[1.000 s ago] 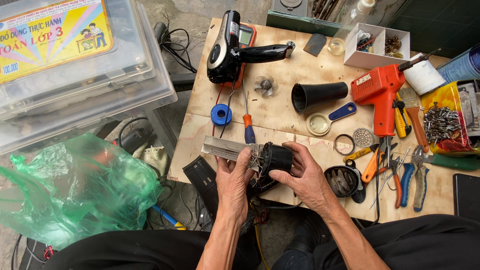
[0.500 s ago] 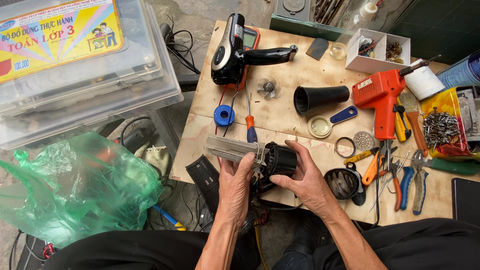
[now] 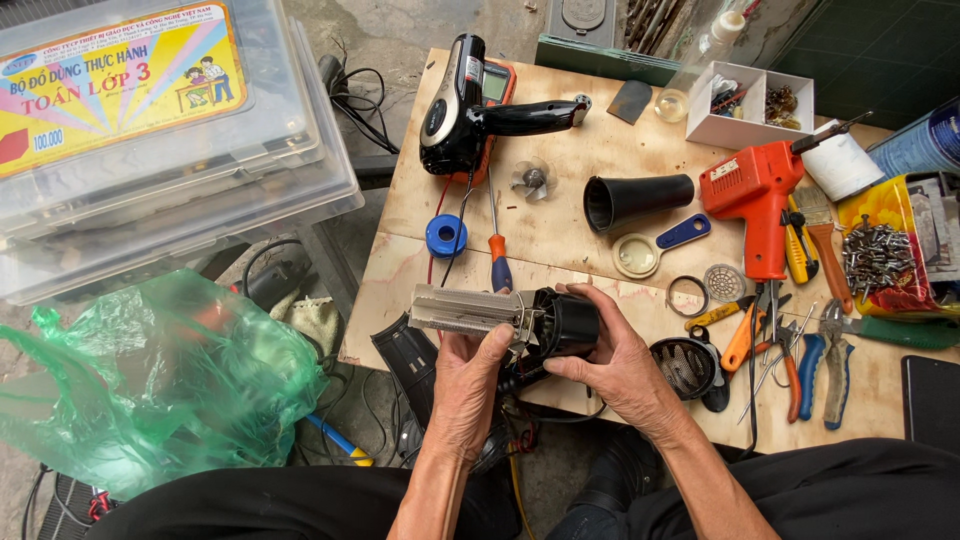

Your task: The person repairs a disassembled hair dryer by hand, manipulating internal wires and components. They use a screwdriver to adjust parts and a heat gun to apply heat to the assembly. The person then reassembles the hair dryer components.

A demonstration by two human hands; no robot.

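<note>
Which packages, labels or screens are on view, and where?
Clear plastic boxes, top left, stacked; top one bears a yellow label with pink rays.
Meter, orange, grey screen, behind the black dryer.
White box, top right, two compartments.
Tin, right edge, yellow floral, holding screws.

A plywood worktable (image 3: pixel 610 150) stands on a rough grey concrete floor (image 3: pixel 385 40). Stacked clear plastic storage boxes (image 3: pixel 170 190) sit to its left. Lighting is even, diffuse daylight.
</note>
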